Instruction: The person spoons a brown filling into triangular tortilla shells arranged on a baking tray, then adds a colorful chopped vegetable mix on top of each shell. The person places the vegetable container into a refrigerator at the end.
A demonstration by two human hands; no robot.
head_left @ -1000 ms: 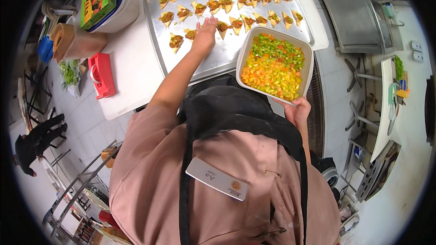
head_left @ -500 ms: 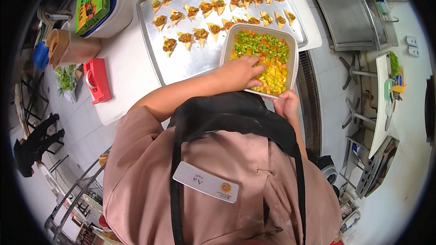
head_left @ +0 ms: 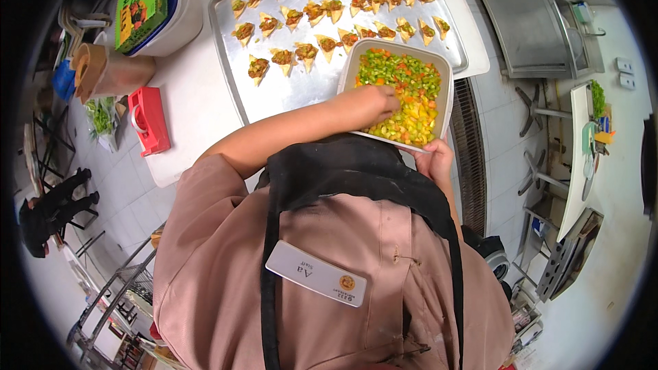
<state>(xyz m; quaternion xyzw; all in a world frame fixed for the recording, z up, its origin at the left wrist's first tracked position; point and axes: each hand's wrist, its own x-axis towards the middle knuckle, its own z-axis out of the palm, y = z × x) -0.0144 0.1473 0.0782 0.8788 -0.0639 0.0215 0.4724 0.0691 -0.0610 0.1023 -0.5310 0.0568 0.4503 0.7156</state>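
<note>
A square white tub (head_left: pixel 348 68) of diced bell peppers (head_left: pixel 401 70), green, orange and yellow, is held against my front. My right hand (head_left: pixel 436 157) grips its near right corner, thumb at the rim and the other fingers mostly hidden beneath. My left hand (head_left: pixel 378 104) reaches in from the left with its fingers curled into the pieces at the middle of the tub; the fingertips are partly hidden. Beyond the tub lies a large metal baking tray (head_left: pixel 288 99), with several rows of triangular chips (head_left: pixel 282 59) topped with a chunky brown mix and bits of pepper.
The tray rests on a white table (head_left: pixel 185 62). A red tape dispenser (head_left: pixel 149 121) sits at its left edge, near a brown paper-lined container (head_left: pixel 116 72) and a white tub (head_left: pixel 179 24) with a green box (head_left: pixel 142 10) on top. Another person (head_left: pixel 55 212) stands far left.
My left hand's fingers, spread over the diced peppers before, have now curled together into them. My right hand still grips the tub. The whole view has shifted slightly.
</note>
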